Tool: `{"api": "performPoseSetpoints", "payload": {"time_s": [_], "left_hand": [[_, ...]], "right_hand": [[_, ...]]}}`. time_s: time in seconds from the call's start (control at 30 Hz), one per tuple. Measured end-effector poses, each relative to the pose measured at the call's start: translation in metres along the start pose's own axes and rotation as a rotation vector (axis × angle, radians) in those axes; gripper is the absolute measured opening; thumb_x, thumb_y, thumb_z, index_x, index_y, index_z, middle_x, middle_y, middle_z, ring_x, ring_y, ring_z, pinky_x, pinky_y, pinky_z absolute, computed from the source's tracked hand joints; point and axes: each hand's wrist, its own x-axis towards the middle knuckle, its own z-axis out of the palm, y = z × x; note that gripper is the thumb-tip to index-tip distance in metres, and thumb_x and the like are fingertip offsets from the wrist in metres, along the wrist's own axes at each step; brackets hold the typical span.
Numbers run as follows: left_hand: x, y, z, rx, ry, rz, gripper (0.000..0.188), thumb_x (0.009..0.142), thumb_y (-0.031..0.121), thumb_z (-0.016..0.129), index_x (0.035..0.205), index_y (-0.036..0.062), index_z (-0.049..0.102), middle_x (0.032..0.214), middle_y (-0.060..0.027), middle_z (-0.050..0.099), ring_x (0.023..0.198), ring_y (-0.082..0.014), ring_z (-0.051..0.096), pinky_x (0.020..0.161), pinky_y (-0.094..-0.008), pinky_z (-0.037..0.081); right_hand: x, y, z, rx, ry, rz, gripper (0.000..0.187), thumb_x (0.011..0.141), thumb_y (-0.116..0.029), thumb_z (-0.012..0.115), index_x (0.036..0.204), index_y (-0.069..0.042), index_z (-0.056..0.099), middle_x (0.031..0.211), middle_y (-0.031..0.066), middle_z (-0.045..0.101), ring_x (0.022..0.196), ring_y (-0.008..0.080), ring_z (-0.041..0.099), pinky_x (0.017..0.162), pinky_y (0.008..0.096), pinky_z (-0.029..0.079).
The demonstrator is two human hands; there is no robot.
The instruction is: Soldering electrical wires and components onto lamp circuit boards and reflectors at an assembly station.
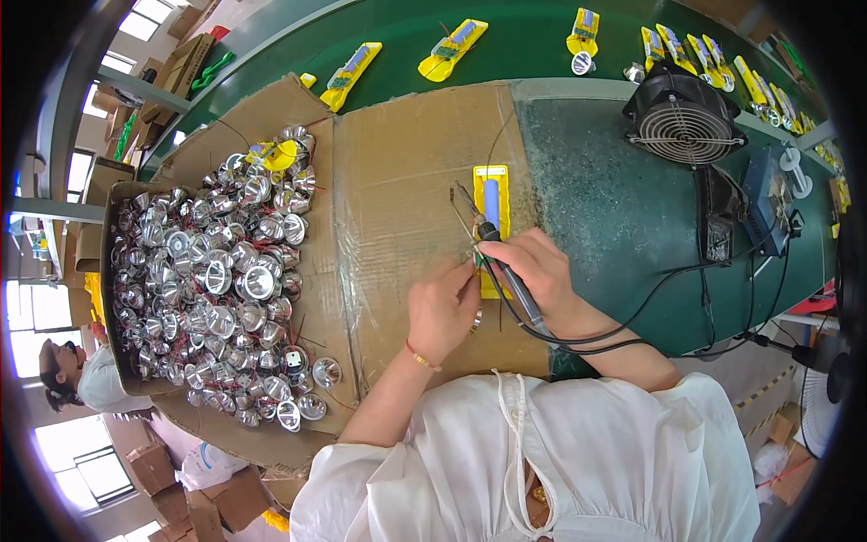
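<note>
My right hand (539, 273) grips the dark handle of a soldering iron (521, 291), whose metal end points up and left, with a thin metal rod beside it. Under both hands lies a yellow plastic housing (503, 194) with a blue cylindrical battery (491, 200) and a bit of green circuit board in it. My left hand (440, 309) is closed in a pinch over the lower left edge of the housing, close to the board. What its fingertips hold is hidden. A silvery curved piece (477, 319) peeks out below those fingers.
A cardboard box (117, 271) heaped with silver reflector cups (217, 275) stands left. Cardboard (397, 144) covers the bench beneath the work. Right are a black fan (686, 131), a blue box-shaped unit (768, 203) and black cables (655, 298). Yellow housings (352, 77) lie along the far strip.
</note>
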Motion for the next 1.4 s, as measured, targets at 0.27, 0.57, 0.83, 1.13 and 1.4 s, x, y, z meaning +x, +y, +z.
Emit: {"api": "performPoseSetpoints", "payload": {"time_s": [0.27,0.57,0.83,1.13,1.4], "left_hand": [[0.009,-0.001,0.006,0.108,0.118,-0.046,0.011,0.075,0.017,0.061,0.071,0.008,0.064,0.062,-0.0109,0.058,0.054,-0.0309,0.057,0.049,-0.0384,0.044],[0.173,0.013,0.024,0.498,0.114,0.108,0.02,0.078,0.025,0.058,0.066,0.0087,0.062,0.064,-0.014,0.06,0.06,-0.0337,0.059,0.055,-0.0419,0.047],[0.307,-0.023,-0.017,0.499,0.105,-0.027,0.047,0.062,0.029,0.072,0.103,0.0115,0.057,0.109,-0.0111,0.052,0.1,-0.0295,0.053,0.085,-0.0381,0.044],[0.099,0.01,-0.016,0.229,0.168,0.096,0.04,0.065,0.022,0.071,0.097,0.0066,0.053,0.096,-0.0153,0.053,0.085,-0.033,0.056,0.073,-0.0393,0.048],[0.064,-0.075,-0.108,0.618,0.719,0.017,0.04,0.064,0.019,0.073,0.101,0.0114,0.059,0.104,-0.0105,0.053,0.097,-0.0323,0.05,0.081,-0.042,0.041]], "right_hand": [[0.003,-0.003,-0.027,0.116,0.124,0.052,0.036,0.062,-0.003,0.075,0.095,-0.005,0.062,0.078,0.0069,0.063,0.068,0.0228,0.06,0.06,0.0293,0.048],[-0.078,-0.003,-0.079,0.438,0.313,0.828,0.02,0.081,0.001,0.061,0.1,0.0,0.054,0.081,0.0092,0.064,0.074,0.0119,0.062,0.065,0.022,0.048],[-0.074,0.006,-0.074,0.415,0.232,0.636,0.022,0.08,0.003,0.061,0.1,0.0,0.052,0.079,0.0095,0.061,0.071,0.0131,0.061,0.063,0.0233,0.048],[-0.065,0.001,-0.082,0.498,0.244,0.879,0.021,0.086,-0.004,0.055,0.106,0.0,0.049,0.083,0.0082,0.061,0.076,0.0113,0.058,0.072,0.0225,0.045],[-0.075,0.008,-0.073,0.474,0.278,0.807,0.022,0.085,-0.004,0.057,0.105,0.001,0.05,0.081,0.008,0.06,0.074,0.0107,0.058,0.071,0.0222,0.045]]}}
